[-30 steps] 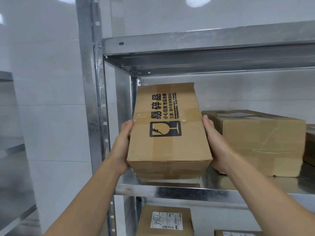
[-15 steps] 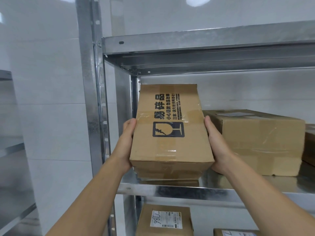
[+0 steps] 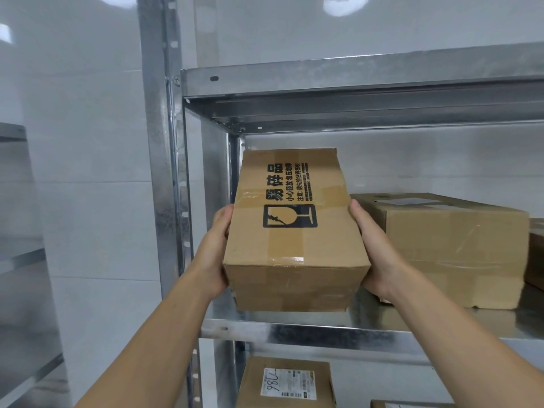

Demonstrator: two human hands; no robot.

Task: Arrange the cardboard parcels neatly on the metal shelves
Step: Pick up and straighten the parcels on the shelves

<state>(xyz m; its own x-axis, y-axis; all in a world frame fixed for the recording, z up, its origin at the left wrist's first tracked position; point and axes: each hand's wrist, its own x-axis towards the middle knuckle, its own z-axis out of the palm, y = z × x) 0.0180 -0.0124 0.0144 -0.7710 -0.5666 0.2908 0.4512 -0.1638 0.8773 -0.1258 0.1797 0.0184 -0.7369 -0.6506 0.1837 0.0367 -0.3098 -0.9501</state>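
A long cardboard parcel [image 3: 290,231] with a black fragile-glass mark and printed characters on top lies lengthwise at the left end of the metal shelf [image 3: 294,332]. Its near end sits just behind the shelf's front lip. My left hand [image 3: 216,251] grips its left side and my right hand [image 3: 375,248] grips its right side. The fingers under and behind the parcel are hidden. To its right, a larger taped cardboard parcel [image 3: 450,251] rests on the same shelf, close to my right hand.
The upright post [image 3: 160,172] stands left of the parcel. An upper shelf [image 3: 353,81] runs overhead. On the shelf below are a labelled parcel [image 3: 285,384] and the corner of another [image 3: 406,404]. A dark box edge [image 3: 536,260] shows far right. White tiled wall behind.
The parcel has moved a little further in over the shelf and lies flatter, with both hands still holding its sides.
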